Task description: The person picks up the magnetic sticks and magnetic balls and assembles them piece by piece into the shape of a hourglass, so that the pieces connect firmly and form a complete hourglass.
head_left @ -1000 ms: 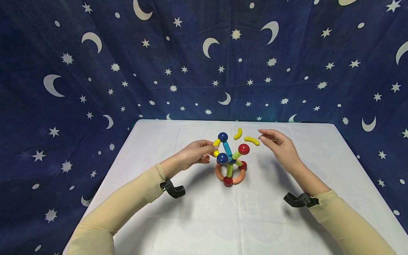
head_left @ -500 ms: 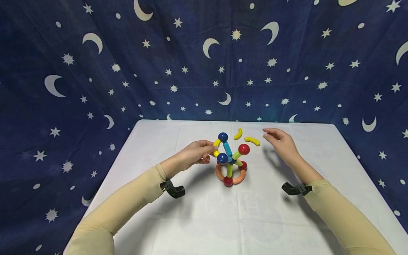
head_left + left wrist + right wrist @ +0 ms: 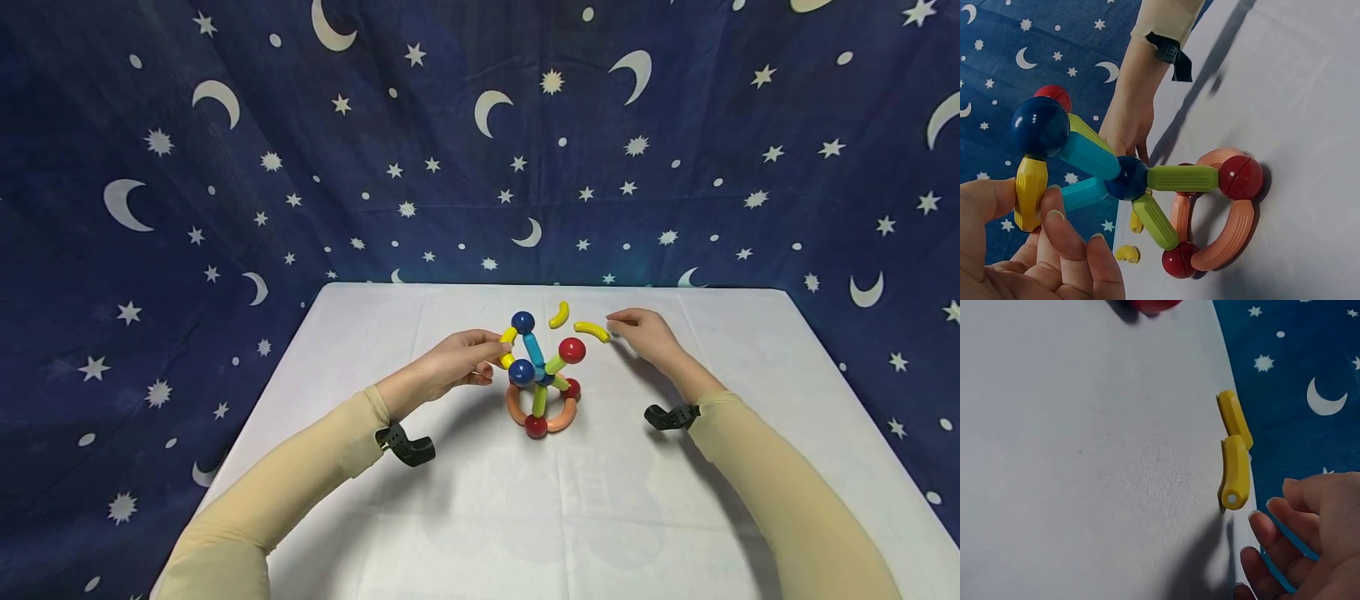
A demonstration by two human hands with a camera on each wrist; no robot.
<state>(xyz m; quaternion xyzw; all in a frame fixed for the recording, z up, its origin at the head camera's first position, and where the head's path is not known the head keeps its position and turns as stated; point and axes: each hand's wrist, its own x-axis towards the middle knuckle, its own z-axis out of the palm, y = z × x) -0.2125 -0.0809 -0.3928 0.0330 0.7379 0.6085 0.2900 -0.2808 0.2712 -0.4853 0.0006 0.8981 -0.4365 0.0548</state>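
Note:
My left hand (image 3: 461,363) pinches a yellow magnetic rod (image 3: 1030,195) between thumb and fingers. That rod joins a blue ball (image 3: 1040,127) on a standing structure of magnetic rods and balls. Light blue and green rods (image 3: 1182,179) meet at a central blue ball (image 3: 1127,177). Its base is a ring of curved orange rods (image 3: 1230,239) and red balls (image 3: 1240,177) on the table. Over on the right, my right hand (image 3: 647,335) holds nothing. Its fingertips are close to one end of a curved yellow rod (image 3: 592,331), with a small gap in the right wrist view.
A second curved yellow rod (image 3: 559,315) lies behind the structure, left of the first. The white-covered table (image 3: 420,517) ends at a dark blue curtain (image 3: 450,167) with moons and stars. A red ball (image 3: 572,351) tops a tilted green rod.
My right hand first drew back slightly to the right, then came lower and left, close to the curved yellow rod. The left hand and the structure have stayed in place.

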